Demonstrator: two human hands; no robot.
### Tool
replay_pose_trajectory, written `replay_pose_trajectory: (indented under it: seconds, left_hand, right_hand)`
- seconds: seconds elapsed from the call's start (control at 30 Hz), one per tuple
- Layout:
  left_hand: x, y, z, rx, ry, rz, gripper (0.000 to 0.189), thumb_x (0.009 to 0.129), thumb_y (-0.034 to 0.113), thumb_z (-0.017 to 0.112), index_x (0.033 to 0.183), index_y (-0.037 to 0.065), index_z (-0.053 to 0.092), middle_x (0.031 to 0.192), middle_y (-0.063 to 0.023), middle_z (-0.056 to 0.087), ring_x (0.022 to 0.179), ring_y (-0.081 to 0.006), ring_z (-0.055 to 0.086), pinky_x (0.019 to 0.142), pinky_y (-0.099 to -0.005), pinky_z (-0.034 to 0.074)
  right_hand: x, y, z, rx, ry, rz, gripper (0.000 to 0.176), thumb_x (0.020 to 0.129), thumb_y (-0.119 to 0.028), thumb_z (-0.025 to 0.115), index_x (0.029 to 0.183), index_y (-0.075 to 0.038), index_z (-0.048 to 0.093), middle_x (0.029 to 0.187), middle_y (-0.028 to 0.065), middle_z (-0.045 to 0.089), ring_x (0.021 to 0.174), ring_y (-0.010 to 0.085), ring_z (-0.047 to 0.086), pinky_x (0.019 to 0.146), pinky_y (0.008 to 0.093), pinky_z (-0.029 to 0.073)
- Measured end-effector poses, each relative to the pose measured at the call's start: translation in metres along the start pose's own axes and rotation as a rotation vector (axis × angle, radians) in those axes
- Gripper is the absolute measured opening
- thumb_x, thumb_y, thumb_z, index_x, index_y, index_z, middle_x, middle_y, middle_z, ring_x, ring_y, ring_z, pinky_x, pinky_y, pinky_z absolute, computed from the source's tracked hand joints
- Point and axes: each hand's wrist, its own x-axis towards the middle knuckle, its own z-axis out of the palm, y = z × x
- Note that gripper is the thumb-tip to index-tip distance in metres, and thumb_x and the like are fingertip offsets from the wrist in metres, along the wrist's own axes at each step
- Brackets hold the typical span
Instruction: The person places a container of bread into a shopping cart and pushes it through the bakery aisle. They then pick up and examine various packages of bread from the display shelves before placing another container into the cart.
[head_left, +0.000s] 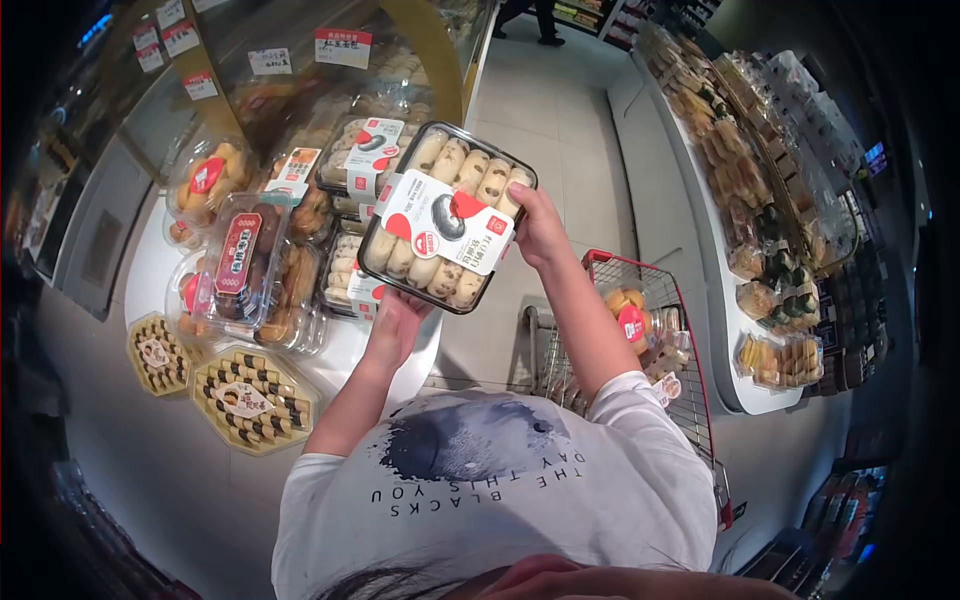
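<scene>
Between my two hands is a pack of bread rolls (449, 216), a clear-lidded black tray with pale, dark-flecked rolls and a white and red label. My right hand (540, 226) grips its right edge, thumb on top. Under the near edge, my left hand (401, 318) supports it, with most of its fingers hidden beneath. Similar roll packs (366, 150) are stacked just left of the held one. Beside them stands a clear box of dark pastries (243, 262) with a red label.
Octagonal cookie boxes (252, 400) sit at the display table's near left edge. A red-framed shopping cart (640, 290) holding packaged bread stands at my right. Farther right runs a long shelf of packaged baked goods (740, 190). Someone's legs (530, 20) show at the aisle's far end.
</scene>
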Motion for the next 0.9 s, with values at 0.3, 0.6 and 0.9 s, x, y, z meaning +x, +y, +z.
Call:
replay_pose_trajectory:
  seconds: [0.3, 0.6, 0.9]
  left_hand:
    - [0.004, 0.006, 0.016, 0.222, -0.129, -0.191, 0.099, 0.066, 0.044, 0.073, 0.137, 0.008, 0.014, 0.132, -0.0083, 0.035, 0.121, -0.0204, 0.037, 0.098, -0.0372, 0.032]
    - [-0.001, 0.011, 0.018, 0.547, 0.017, -0.049, 0.058, 0.07, 0.002, 0.067, 0.12, 0.0, 0.039, 0.115, -0.0096, 0.051, 0.102, -0.0181, 0.053, 0.087, -0.0308, 0.043]
    - [-0.008, 0.036, -0.043, 1.166, -0.057, 0.481, 0.086, 0.063, 0.021, 0.076, 0.13, 0.006, 0.023, 0.122, -0.0148, 0.044, 0.113, -0.0298, 0.045, 0.096, -0.0407, 0.036]
  right_hand:
    - [0.007, -0.074, 0.039, -0.796, -0.393, 0.106, 0.056, 0.064, -0.029, 0.068, 0.106, 0.003, 0.051, 0.095, 0.0118, 0.059, 0.077, 0.0168, 0.058, 0.07, 0.0281, 0.047]
    - [0.009, -0.069, 0.042, -0.956, -0.728, -0.184, 0.084, 0.057, -0.033, 0.073, 0.126, -0.002, 0.038, 0.116, 0.016, 0.05, 0.104, 0.0228, 0.051, 0.09, 0.0322, 0.04]
    - [-0.051, -0.051, 0.024, -0.899, -0.856, -0.621, 0.097, 0.052, -0.014, 0.075, 0.135, -0.008, 0.024, 0.135, 0.0131, 0.033, 0.126, 0.03, 0.031, 0.104, 0.0409, 0.026]
